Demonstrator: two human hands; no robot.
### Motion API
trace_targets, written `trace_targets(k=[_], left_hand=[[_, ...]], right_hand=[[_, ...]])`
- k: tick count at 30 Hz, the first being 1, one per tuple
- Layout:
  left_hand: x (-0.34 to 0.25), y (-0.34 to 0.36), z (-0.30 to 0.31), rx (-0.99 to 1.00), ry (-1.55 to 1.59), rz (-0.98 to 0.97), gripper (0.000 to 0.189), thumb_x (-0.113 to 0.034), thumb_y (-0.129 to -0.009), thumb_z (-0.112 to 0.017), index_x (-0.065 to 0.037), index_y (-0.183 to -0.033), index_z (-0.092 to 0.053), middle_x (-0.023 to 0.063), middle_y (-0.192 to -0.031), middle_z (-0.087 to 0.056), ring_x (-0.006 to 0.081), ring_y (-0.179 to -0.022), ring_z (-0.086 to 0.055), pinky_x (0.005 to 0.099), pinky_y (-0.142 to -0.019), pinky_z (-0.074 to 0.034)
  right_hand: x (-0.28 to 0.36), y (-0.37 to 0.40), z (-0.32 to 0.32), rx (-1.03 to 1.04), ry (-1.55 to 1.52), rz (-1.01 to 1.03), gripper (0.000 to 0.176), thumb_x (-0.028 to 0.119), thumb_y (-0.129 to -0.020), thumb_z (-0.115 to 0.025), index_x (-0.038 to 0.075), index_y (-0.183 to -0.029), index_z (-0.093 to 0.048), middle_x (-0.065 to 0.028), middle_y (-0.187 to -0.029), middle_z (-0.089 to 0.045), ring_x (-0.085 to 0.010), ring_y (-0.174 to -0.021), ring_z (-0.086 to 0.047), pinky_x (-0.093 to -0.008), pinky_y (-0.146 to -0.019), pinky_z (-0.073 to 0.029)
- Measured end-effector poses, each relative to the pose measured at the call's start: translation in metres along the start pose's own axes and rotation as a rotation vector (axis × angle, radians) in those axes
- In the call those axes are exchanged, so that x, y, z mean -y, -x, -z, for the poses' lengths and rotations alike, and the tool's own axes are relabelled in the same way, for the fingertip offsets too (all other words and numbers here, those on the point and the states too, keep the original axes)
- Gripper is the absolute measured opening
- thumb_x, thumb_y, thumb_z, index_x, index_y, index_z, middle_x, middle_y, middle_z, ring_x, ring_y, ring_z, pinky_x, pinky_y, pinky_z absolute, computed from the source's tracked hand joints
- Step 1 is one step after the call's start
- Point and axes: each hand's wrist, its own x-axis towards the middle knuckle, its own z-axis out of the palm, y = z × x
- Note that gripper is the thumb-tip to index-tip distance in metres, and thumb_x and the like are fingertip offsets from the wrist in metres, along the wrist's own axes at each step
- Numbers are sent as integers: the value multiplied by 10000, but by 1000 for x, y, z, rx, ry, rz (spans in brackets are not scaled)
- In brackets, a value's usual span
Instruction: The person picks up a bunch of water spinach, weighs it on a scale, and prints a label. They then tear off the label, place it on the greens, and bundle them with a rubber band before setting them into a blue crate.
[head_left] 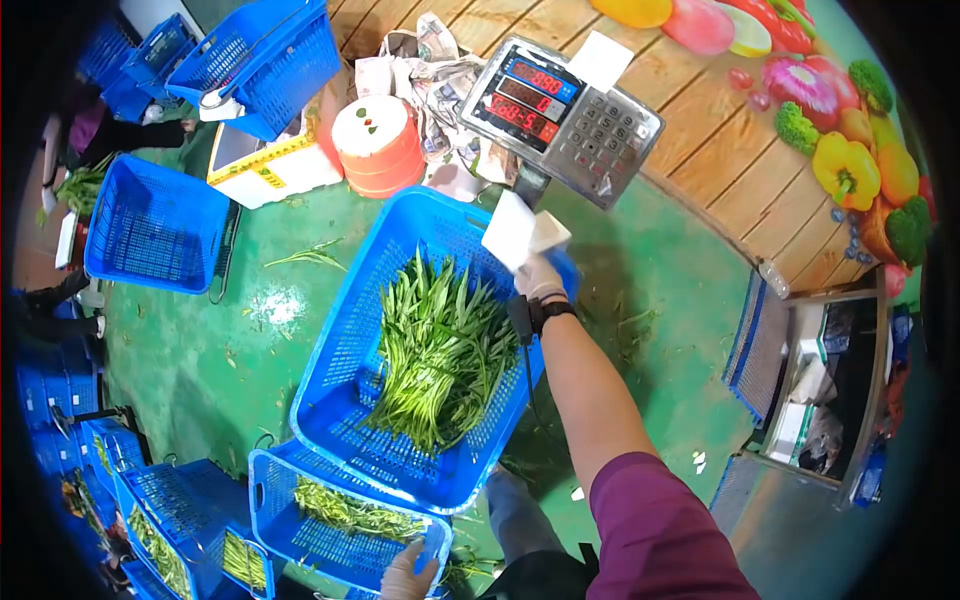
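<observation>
My right hand (540, 280), in a pale glove with a black band at the wrist, grips a white card (510, 232). A cream block-like piece (549, 232) shows right beside the card at the fingertips. Below them is a large blue basket (335, 365) with a heap of long leafy green vegetables (440, 345). My left hand (410, 572), also gloved, is at the bottom of the view with thumb and fingers apart. It overlaps the near end of a smaller blue basket (290, 535), which has cut green stems (350, 512) inside.
A digital scale display (560, 110) with red numbers stands beyond the large basket. Left of it are a red tub (378, 150) and a white box (270, 175). More blue baskets (155, 225) stand at left, near another person's dark-clothed legs (140, 135). A metal rack (830, 380) stands right.
</observation>
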Motion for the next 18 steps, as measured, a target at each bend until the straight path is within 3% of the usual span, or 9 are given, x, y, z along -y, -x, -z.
trace_targets(k=[2, 4, 7, 9, 11, 12, 15, 17, 18], left_hand=[[-22, 18, -1, 69, 97, 160, 365, -167, -871, -612, 4, -1188, -555, 167, -1073, -632, 231, -993, -600, 334, -848, -466], [-16, 25, -9, 72, 115, 145, 360, -157, -878, -603, 7, -1195, -551, 157, -1098, -626, 217, -1015, -589, 327, -846, -467], [1, 35, -21, 50, 34, -108, 395, -166, -913, -563, -1, -1266, -499, 140, -1199, -577, 221, -1072, -560, 326, -849, -479], [-61, 32, 5, 21, -77, -13, 454, -184, -792, -703, 47, -1160, -572, 201, -1148, -606, 323, -1103, -566, 373, -948, -440], [-73, 34, 7, -114, -4, -227, 362, -181, -830, -656, 34, -1118, -610, 183, -1117, -628, 292, -1079, -584, 347, -937, -446], [-95, 38, 14, -148, 84, -288, 355, -161, -839, -642, 32, -1134, -604, 180, -1141, -620, 281, -1088, -580, 343, -936, -446], [-150, 61, 27, -376, 162, -570, 370, -76, -854, -620, 19, -1206, -557, 184, -1177, -603, 279, -1085, -583, 337, -940, -444], [-181, 83, 29, -195, 880, -540, 418, -62, -876, -609, -11, -1278, -507, 136, -1264, -554, 245, -1157, -534, 331, -970, -425], [-195, 99, 33, -47, 1058, -434, 444, -86, -879, -612, -28, -1301, -486, 125, -1279, -542, 233, -1193, -503, 333, -987, -400]], right_hand=[[-15, -15, 10, -24, -82, 84, 130, 262, -879, -547, 148, -912, -600, 2, -795, -611, -119, -655, -531, -279, -575, -429], [52, 34, 38, -197, -63, 174, 132, 253, -879, -546, 146, -929, -605, 1, -820, -618, -131, -694, -571, -285, -567, -457], [125, 120, 78, -532, -825, -97, 207, 212, -893, -535, 117, -1060, -613, -12, -912, -627, -169, -815, -617, -284, -671, -488], [178, 196, 93, -691, -685, 79, 179, 143, -870, -580, -19, -942, -607, -34, -810, -604, -112, -718, -558, -257, -680, -467], [237, 283, 110, -613, 113, 134, 165, 133, -867, -577, -28, -897, -600, -42, -806, -601, -116, -737, -554, -278, -701, -462], [247, 317, 114, -569, 251, 297, 171, 138, -853, -605, -30, -827, -584, -76, -755, -582, -162, -708, -560, -314, -697, -461], [304, 417, 126, -195, 864, 1087, 58, 53, -749, -631, 45, -790, -591, -107, -765, -583, -296, -726, -575, -385, -681, -469], [357, 478, 128, 325, 866, 1100, 84, 30, -720, -616, 65, -792, -592, -89, -772, -592, -298, -739, -584, -409, -655, -471], [368, 506, 128, 296, 822, 1173, 103, 20, -722, -621, 51, -819, -612, -101, -758, -600, -296, -719, -592, -376, -632, -479]])
